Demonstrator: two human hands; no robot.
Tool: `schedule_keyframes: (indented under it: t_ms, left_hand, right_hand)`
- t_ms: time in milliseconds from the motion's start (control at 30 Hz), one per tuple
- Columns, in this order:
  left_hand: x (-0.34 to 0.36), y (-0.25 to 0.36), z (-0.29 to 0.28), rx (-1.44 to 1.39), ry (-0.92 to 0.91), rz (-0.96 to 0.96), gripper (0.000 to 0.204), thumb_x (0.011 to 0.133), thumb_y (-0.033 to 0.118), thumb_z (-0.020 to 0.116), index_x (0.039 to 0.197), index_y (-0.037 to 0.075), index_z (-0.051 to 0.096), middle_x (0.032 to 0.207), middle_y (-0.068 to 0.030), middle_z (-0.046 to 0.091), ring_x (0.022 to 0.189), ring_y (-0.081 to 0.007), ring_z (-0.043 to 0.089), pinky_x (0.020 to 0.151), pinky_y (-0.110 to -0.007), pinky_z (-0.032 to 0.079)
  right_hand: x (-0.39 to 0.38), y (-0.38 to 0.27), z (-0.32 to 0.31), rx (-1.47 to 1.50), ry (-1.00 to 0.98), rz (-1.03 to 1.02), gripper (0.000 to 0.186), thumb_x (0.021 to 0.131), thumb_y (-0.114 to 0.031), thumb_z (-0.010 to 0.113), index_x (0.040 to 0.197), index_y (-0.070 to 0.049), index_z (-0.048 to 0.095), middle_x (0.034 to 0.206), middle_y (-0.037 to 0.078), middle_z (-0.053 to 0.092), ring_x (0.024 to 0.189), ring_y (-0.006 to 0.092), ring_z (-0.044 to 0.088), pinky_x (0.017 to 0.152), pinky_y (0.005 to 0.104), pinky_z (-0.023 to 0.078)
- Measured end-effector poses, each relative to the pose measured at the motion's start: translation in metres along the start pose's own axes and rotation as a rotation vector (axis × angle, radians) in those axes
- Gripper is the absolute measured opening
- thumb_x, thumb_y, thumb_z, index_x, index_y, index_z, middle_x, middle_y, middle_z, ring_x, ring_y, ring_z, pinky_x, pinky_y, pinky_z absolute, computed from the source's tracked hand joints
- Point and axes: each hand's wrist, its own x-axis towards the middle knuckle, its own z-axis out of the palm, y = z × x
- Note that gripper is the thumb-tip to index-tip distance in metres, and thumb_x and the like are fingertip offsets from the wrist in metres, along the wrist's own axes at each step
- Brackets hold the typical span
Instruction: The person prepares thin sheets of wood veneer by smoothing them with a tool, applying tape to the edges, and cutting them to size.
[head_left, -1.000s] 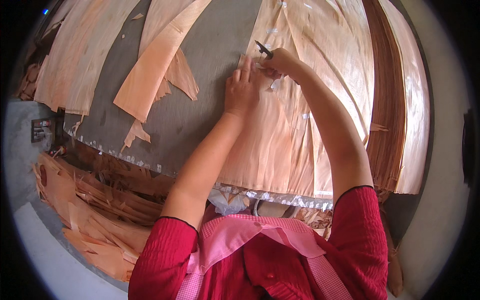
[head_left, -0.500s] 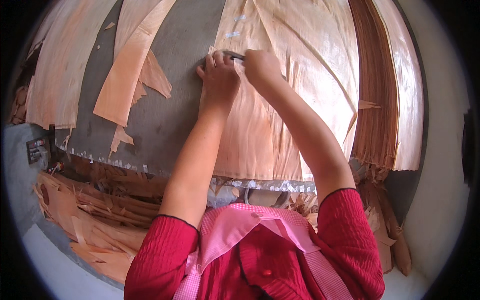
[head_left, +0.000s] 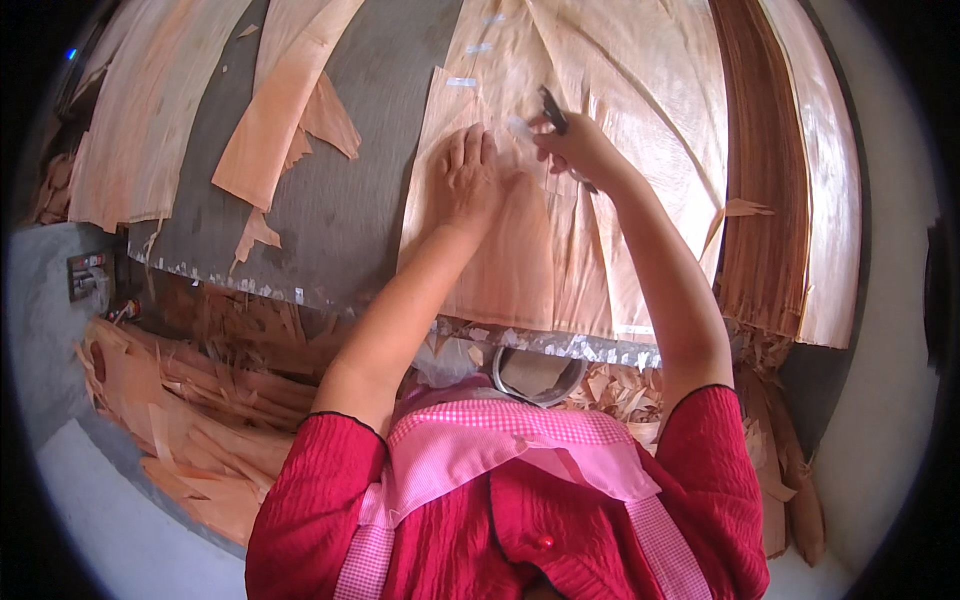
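My left hand (head_left: 468, 180) lies flat on a pale wood veneer sheet (head_left: 500, 275), fingers stretched forward, holding nothing. Just to its right, my right hand (head_left: 580, 150) is raised over the sheet and closed round a slim black knife-like tool (head_left: 553, 112). The tool's far end sticks out above the fingers and its other end shows below the palm. By the right fingertips is a small whitish strip (head_left: 519, 128), blurred, perhaps tape. A short piece of pale tape (head_left: 461, 82) is stuck on the veneer beyond my left hand. The sheet has cracks and folds on its right half.
Grey tabletop (head_left: 340, 190) shows left of the sheet, with torn veneer strips (head_left: 262, 150) on it. Veneer stacks stand at the far left (head_left: 150, 130) and right (head_left: 765, 190). Tape scraps line the table's front edge. Beneath are veneer scraps (head_left: 200, 400) and a round metal-rimmed container (head_left: 540, 378).
My left hand has moved nearer and slightly right, flattening on the veneer. My right hand has moved right, away from the left, with the black tool turned upright. Another tape piece now shows on the sheet.
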Motion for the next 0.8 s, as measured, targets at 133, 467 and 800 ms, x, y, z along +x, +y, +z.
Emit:
schedule_keyframes:
  t_ms: [133, 467, 800]
  left_hand:
    - [0.007, 0.013, -0.007, -0.087, 0.089, -0.199, 0.065, 0.076, 0.039, 0.058, 0.126, 0.002, 0.037, 0.134, -0.0092, 0.034, 0.120, -0.0286, 0.035, 0.094, -0.041, 0.031]
    - [-0.002, 0.023, 0.003, 0.225, -0.075, 0.000, 0.049, 0.082, 0.033, 0.051, 0.128, 0.023, 0.040, 0.138, -0.0088, 0.030, 0.124, -0.0305, 0.031, 0.094, -0.061, 0.019]
    - [-0.005, 0.038, 0.010, 0.175, -0.022, -0.056, 0.042, 0.084, 0.029, 0.048, 0.125, 0.020, 0.042, 0.134, -0.0101, 0.032, 0.127, -0.0307, 0.023, 0.094, -0.062, 0.016]
  right_hand:
    - [0.035, 0.002, 0.014, -0.127, -0.053, -0.019, 0.016, 0.079, -0.006, 0.056, 0.094, 0.000, 0.055, 0.062, 0.008, 0.056, 0.046, 0.0098, 0.047, 0.042, 0.0250, 0.040]
    - [0.039, -0.008, 0.015, -0.903, 0.146, 0.183, 0.050, 0.064, -0.047, 0.068, 0.078, 0.001, 0.065, 0.072, 0.015, 0.063, 0.072, 0.0293, 0.062, 0.064, 0.0363, 0.049]
    - [-0.056, 0.079, 0.005, -0.160, 0.354, 0.122, 0.023, 0.078, -0.017, 0.060, 0.092, 0.001, 0.061, 0.071, 0.012, 0.063, 0.057, 0.0181, 0.060, 0.052, 0.0301, 0.046]
